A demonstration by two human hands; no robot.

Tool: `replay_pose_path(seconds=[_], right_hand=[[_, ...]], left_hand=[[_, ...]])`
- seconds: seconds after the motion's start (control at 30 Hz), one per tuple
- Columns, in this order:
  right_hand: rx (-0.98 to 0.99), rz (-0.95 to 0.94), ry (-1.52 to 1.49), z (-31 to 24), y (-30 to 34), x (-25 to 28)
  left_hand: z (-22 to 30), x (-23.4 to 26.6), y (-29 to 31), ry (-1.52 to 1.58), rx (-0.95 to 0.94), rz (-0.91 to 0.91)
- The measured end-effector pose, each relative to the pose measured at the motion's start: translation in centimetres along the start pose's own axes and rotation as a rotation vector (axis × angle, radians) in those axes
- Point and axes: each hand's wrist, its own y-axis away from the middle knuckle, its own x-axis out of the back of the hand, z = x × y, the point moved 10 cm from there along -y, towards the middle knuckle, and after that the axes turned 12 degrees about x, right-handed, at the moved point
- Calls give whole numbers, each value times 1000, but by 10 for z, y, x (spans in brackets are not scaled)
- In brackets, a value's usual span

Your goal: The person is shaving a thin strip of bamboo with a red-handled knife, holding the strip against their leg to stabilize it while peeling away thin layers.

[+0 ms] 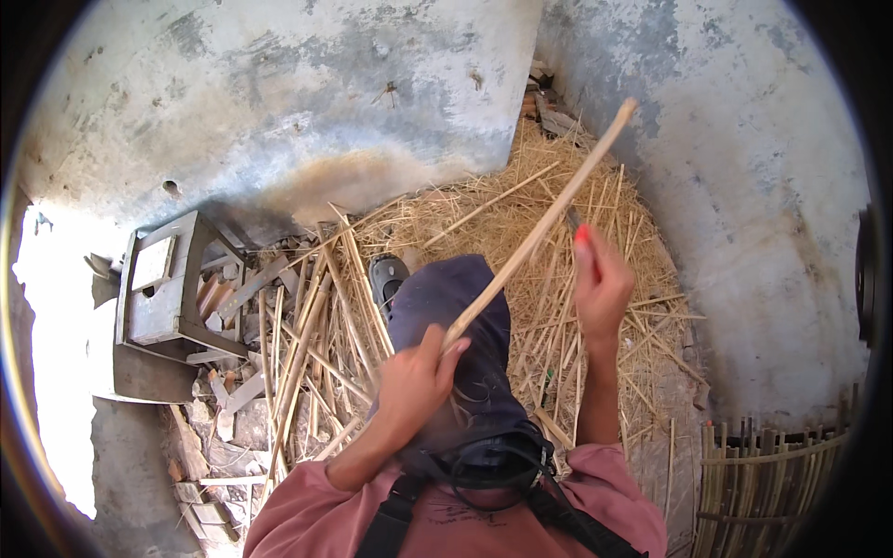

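Observation:
My left hand (414, 379) is closed around the lower end of a long, pale wooden stick (543, 226), which may be split bamboo. The stick slants up and away to the right, above my dark-trousered knee (451, 307). In my right hand (603, 284), beside the upper half of the stick, is a small knife (582, 232) with a red-orange handle. Its short dark blade points up toward the stick; whether it touches the wood I cannot tell. My fingers hide most of the handle.
Straw-like shavings (521, 200) and loose strips cover the floor ahead. Long sticks (312, 349) lie heaped to my left, near a grey wooden box frame (167, 293) and rubble. A woven stick basket (763, 498) stands at lower right. Walls (307, 102) rise ahead and right.

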Motion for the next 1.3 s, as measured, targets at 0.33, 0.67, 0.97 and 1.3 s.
replay_pose_path(seconds=[0.33, 0.67, 0.97, 1.3], right_hand=[[-533, 137, -341, 107, 41, 50], [28, -217, -465, -63, 37, -7], [166, -307, -456, -86, 26, -26], [155, -106, -386, -72, 20, -15]], left_hand=[[-14, 10, 5, 3, 57, -102], [24, 15, -16, 272, 12, -94], [29, 6, -21, 350, 15, -185], [17, -12, -14, 400, 96, -269]])
